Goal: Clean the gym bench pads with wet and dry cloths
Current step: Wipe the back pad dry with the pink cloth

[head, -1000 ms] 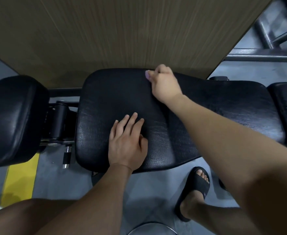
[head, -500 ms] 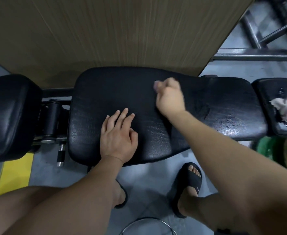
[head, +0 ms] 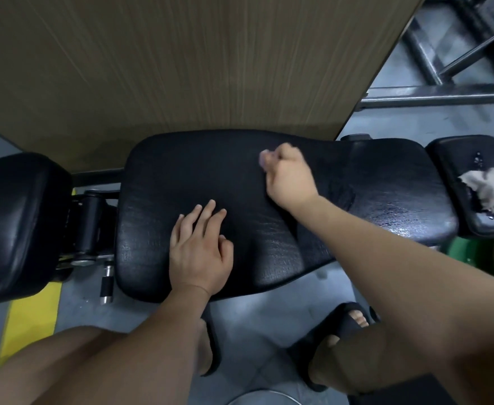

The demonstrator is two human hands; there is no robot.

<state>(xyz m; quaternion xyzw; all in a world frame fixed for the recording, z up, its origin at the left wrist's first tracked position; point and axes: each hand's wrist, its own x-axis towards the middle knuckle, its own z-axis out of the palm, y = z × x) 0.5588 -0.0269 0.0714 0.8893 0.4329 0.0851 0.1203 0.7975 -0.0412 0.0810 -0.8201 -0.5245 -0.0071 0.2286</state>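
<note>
Black sandal (head: 348, 320) on grey floor, nearest. Left hand (head: 199, 252) flat on centre bench pad (head: 181, 176), fingers straight, grip apart, holding nothing. Right hand (head: 289, 176) further in on same pad, grip clamped on small lilac cloth (head: 262, 159), only scrap showing past knuckles. Right end: smaller pad (head: 471, 153), wet drops, crumpled beige cloth (head: 485, 190) lying on it. Wood panel (head: 181, 68) behind.

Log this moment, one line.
left hand flat on long black vinyl bench pad; right hand grips pale purple cloth; crumpled beige cloth on small pad
</note>
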